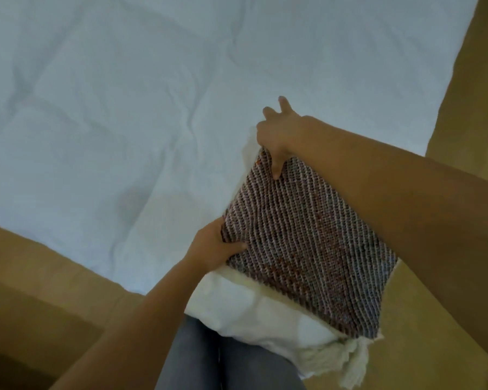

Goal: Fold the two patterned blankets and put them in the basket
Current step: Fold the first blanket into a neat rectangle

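A folded patterned blanket (pixel 307 249), woven in brown, red and white diagonal stripes with a cream fringe at its near corner, lies at the corner of the bed in front of me. My left hand (pixel 214 246) grips its left edge, thumb on top and fingers underneath. My right hand (pixel 279 130) holds its far corner, thumb pressed down on the weave while the other fingers reach past the edge. No second blanket and no basket are in view.
The bed (pixel 124 108) is covered with a wrinkled white duvet that fills most of the view. Tan carpet (pixel 26 291) shows at the left and right. My legs in grey trousers (pixel 223 361) stand against the bed's corner.
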Motion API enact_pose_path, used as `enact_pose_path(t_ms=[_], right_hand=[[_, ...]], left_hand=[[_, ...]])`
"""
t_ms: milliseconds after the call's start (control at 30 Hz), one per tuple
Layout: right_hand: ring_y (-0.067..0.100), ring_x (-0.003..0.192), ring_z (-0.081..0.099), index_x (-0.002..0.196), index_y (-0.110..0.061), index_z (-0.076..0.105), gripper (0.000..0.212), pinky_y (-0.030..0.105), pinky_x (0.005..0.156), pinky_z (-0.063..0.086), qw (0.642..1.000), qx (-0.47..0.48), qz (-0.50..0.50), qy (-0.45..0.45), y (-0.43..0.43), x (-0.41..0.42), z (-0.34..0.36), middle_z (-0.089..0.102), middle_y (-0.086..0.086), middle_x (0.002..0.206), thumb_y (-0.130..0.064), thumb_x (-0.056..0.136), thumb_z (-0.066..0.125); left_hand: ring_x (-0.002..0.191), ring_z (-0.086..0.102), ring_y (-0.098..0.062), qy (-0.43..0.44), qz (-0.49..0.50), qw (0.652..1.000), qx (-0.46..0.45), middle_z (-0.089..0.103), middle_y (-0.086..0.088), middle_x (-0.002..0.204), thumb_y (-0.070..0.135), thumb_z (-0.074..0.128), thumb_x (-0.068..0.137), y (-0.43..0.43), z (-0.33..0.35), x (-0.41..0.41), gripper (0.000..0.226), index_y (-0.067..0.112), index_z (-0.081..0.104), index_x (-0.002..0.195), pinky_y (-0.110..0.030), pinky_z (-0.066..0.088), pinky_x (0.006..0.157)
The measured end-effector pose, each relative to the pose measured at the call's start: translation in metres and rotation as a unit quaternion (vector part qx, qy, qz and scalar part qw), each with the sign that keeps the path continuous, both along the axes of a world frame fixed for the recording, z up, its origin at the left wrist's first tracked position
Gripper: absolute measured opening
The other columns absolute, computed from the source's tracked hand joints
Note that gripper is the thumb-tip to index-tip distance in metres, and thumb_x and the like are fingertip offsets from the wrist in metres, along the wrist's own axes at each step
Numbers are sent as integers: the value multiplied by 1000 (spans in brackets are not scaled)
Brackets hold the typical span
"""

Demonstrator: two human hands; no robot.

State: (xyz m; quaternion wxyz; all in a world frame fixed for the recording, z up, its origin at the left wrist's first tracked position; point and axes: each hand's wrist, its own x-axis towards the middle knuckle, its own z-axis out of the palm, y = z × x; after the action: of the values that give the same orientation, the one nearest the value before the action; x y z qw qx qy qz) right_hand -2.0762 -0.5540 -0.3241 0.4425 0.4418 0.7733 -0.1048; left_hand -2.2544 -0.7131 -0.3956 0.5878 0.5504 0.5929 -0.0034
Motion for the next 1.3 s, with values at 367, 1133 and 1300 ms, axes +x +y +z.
enact_pose_path(t_ms=[367,1133,1300], right_hand=[[32,142,18,148,-19,14,62,52,113,9,863,268,-333,269,-124,22,-78,23,14,154,-42,96,38],[24,145,-1,148,-23,5,60,45,114,-8,752,336,-540,175,-256,146,-133,4,7,158,-45,94,18],[30,144,-7,148,-15,-1,61,52,116,-5,714,355,-581,163,-249,136,-106,-4,14,157,-42,97,20]], left_hand=[[116,53,-27,77,-131,984,-95,58,-9,128,30,77,71,8,0,-13,62,12,54,126,-31,38,99],[144,2,-21,179,-312,845,397,4,-7,157,54,17,89,25,-66,74,64,27,-3,144,-34,-8,113],[145,-6,-23,202,-312,855,362,-3,-10,158,48,18,89,23,-36,90,69,17,3,149,-42,-8,115]])
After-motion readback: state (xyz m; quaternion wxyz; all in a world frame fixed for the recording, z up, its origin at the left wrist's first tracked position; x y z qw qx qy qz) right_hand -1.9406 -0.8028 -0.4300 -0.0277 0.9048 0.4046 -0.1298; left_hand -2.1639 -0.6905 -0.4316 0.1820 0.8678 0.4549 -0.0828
